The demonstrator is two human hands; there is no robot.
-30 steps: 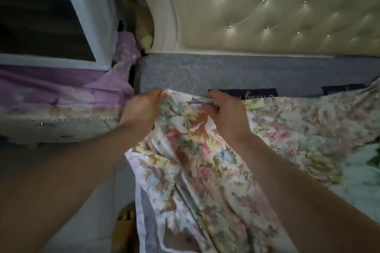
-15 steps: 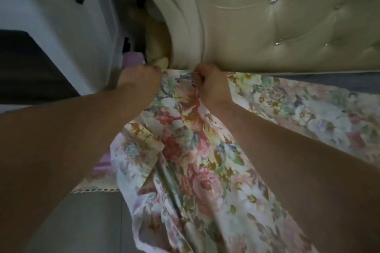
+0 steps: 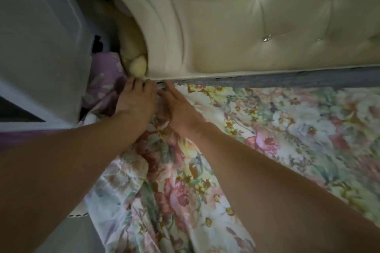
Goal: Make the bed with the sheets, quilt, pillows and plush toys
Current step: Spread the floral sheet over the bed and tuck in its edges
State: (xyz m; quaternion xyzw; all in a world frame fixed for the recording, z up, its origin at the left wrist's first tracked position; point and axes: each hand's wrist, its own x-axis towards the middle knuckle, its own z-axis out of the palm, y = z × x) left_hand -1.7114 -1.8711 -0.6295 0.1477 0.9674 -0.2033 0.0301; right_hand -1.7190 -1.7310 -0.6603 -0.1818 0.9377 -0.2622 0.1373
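A floral sheet (image 3: 277,129) lies over the grey mattress (image 3: 308,80), and its near edge hangs down at the bed's side. Both hands meet at the sheet's top-left corner, under the lower edge of the cream tufted headboard (image 3: 246,26). My left hand (image 3: 135,100) lies on that corner with its fingers stretched toward the headboard. Beside it, my right hand (image 3: 178,107) presses the sheet flat, its fingers straight and pointing into the gap between mattress and headboard. A cream plush toy (image 3: 133,55) is wedged behind the headboard's left edge.
A white cabinet (image 3: 41,37) stands close on the left of the bed. Purple floral fabric (image 3: 102,84) is bunched in the narrow gap between cabinet and bed. A strip of bare grey mattress shows along the headboard to the right.
Both hands carried the sheet corner up to the headboard. They have gone from gripping the bunched edge to lying flat on it at the mattress corner. The view has moved closer.
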